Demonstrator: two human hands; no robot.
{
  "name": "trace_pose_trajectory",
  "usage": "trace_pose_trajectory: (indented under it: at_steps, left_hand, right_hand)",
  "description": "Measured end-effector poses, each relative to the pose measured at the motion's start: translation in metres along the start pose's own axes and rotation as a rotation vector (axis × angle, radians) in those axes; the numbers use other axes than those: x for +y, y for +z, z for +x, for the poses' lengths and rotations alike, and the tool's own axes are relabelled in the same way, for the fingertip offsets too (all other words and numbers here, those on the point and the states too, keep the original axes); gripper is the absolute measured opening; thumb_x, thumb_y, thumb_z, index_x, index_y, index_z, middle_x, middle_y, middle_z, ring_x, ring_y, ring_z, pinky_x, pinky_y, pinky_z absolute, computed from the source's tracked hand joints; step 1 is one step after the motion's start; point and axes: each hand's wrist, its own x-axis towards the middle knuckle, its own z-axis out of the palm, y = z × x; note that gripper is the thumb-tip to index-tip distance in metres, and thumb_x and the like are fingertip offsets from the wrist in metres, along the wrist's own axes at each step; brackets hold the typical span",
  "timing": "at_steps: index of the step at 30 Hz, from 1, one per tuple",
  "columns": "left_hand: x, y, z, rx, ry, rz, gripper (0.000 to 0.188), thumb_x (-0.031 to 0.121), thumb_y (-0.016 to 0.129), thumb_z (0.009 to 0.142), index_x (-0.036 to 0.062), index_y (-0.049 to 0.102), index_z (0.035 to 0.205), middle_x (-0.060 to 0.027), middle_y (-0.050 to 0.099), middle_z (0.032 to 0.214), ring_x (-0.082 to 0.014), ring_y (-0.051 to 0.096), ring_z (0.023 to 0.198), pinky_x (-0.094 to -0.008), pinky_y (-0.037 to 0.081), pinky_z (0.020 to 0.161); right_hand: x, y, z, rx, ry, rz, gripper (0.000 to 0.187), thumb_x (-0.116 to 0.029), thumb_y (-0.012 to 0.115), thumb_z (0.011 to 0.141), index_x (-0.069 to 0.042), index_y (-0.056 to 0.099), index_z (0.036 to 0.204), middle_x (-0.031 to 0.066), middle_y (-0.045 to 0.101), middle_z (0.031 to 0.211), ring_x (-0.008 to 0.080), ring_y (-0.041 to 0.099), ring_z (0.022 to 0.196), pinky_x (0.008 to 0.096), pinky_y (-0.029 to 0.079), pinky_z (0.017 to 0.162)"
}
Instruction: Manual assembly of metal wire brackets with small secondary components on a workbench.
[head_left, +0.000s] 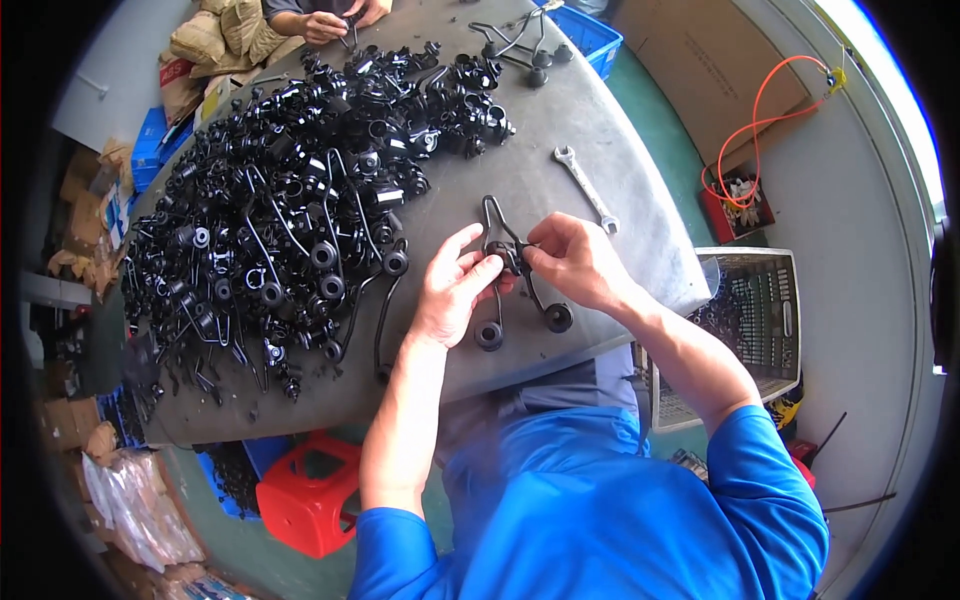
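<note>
Near the table's front edge, a black bent-wire bracket [531, 291] lies between my hands, its narrow loop pointing away and two round black ends toward me. My left hand [455, 288] is closed on its left side, thumb and fingers at a small black clamp-like fitting [507, 257] at the middle. From the other side my right hand [580, 262] pinches that same spot with thumb and forefinger. The fingertips partly hide the fitting. Left of my hands is a large heap of black clamps and wire brackets [300, 190].
An open-ended wrench [587, 190] lies on the grey table [620, 270]. Several wire brackets [530, 55] sit at the far edge, near a blue bin [590, 40]. Across the table a co-worker's hands [340, 22] hold a black part. A crate [790, 310] and red stool [310, 495] stand beside the table.
</note>
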Motion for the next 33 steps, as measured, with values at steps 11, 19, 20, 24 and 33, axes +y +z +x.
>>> trace_pose_trajectory:
  at_steps: [11,19,20,24,33]
  left_hand:
    - [0.006,0.015,0.006,0.16,0.077,0.431,0.055,0.004,0.078,0.082,-0.004,0.049,0.128,-0.0103,0.068,0.094,-0.0136,0.065,0.079,-0.0251,0.053,0.068]
    - [0.002,0.012,0.009,0.104,-0.03,0.185,0.048,0.005,0.078,0.082,0.0009,0.052,0.122,-0.0054,0.067,0.09,-0.0108,0.063,0.072,-0.0253,0.052,0.058]
    - [0.0,0.011,0.009,0.105,-0.027,0.187,0.048,0.005,0.078,0.082,0.0009,0.052,0.122,-0.0054,0.067,0.09,-0.0108,0.063,0.072,-0.0253,0.052,0.058]
    - [-0.001,0.011,0.008,0.096,-0.081,0.046,0.043,0.021,0.071,0.091,0.0049,0.051,0.125,-0.0047,0.062,0.091,-0.0128,0.059,0.067,-0.0264,0.049,0.055]
    - [0.0,0.022,0.011,0.16,-0.126,0.018,0.047,0.049,0.057,0.096,0.0095,0.055,0.122,-0.0042,0.053,0.087,-0.014,0.051,0.06,-0.0268,0.037,0.048]
  right_hand:
    - [-0.007,0.016,-0.026,0.086,-0.111,0.134,0.025,-0.007,0.065,0.086,0.005,0.064,0.108,0.0143,0.071,0.085,0.0173,0.069,0.076,0.0289,0.055,0.07]
    - [0.012,-0.001,-0.018,0.094,-0.254,0.041,0.024,-0.005,0.063,0.087,0.0,0.066,0.111,0.0133,0.068,0.079,0.026,0.069,0.074,0.0327,0.055,0.071]
    - [0.021,-0.009,-0.008,0.174,-0.288,-0.085,0.023,-0.007,0.064,0.085,-0.002,0.067,0.108,0.0139,0.068,0.088,0.03,0.067,0.083,0.0365,0.054,0.075]
    - [0.043,-0.023,0.011,0.371,-0.459,-0.488,0.023,-0.014,0.07,0.081,-0.005,0.069,0.102,0.0141,0.063,0.108,0.0354,0.056,0.107,0.0441,0.047,0.091]
    - [0.029,-0.003,0.007,0.26,-0.432,-0.413,0.016,-0.007,0.07,0.079,-0.003,0.067,0.094,0.0124,0.066,0.094,0.0304,0.063,0.097,0.0387,0.051,0.087]
